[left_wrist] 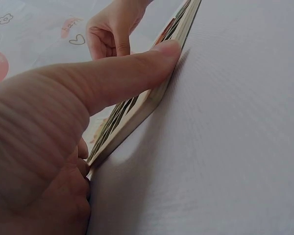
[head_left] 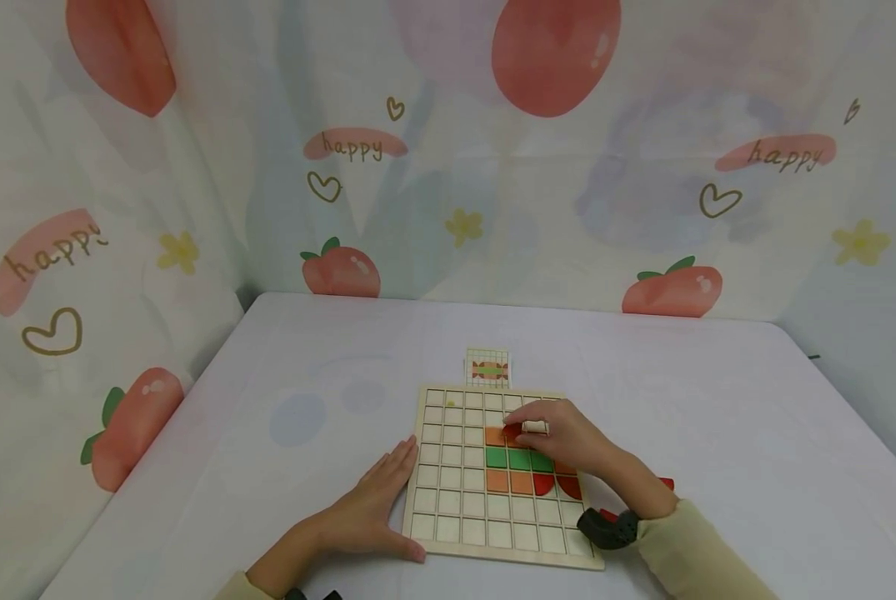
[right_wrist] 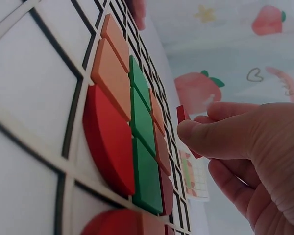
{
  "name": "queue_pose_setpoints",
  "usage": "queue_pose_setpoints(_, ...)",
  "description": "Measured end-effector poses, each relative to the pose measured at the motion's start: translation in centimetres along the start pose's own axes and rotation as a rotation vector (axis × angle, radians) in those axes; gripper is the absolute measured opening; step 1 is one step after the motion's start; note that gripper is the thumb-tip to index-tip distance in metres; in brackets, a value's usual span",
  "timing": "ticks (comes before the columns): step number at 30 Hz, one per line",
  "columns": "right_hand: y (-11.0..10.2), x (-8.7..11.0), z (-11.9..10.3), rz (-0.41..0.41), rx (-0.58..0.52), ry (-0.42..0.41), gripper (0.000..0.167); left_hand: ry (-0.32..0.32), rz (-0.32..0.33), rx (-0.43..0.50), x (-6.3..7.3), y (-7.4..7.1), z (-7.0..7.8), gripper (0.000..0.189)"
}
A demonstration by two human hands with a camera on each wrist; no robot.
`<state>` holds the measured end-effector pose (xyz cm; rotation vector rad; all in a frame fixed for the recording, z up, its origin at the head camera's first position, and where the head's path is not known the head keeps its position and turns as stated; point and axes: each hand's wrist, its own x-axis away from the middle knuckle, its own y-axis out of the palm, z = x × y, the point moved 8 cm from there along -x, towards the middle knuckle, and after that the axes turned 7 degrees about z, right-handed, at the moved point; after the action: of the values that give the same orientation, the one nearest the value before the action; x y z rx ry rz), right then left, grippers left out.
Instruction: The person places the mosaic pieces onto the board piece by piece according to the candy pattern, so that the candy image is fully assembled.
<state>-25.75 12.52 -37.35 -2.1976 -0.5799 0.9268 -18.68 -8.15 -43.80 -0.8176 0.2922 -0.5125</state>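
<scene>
A wooden grid board lies on the table, with orange, green and red tiles in its middle and right cells. My left hand rests at the board's near left corner. Its fingers lie straight along the left side and the thumb presses the near edge. Above the upper row of tiles, my right hand pinches a small red tile between thumb and fingertips. Green tiles form the middle row. Orange tiles and a rounded red tile sit beside them.
A small pattern card with a coloured grid lies just past the board's far edge. Red pieces show on the table by my right wrist. A printed cloth wall stands behind and at the sides of the white table.
</scene>
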Motion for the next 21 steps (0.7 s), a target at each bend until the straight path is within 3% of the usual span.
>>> queue_pose_setpoints(11, 1.6, -0.8, 0.6, -0.042, -0.041, 0.092, 0.026, 0.011, 0.002, 0.009, 0.0, 0.0, 0.0, 0.124)
queue_pose_setpoints(21, 2.8, -1.6, 0.3, -0.075, -0.09, 0.061, 0.023, 0.002, 0.0, 0.003, -0.1, 0.0, -0.1, 0.125)
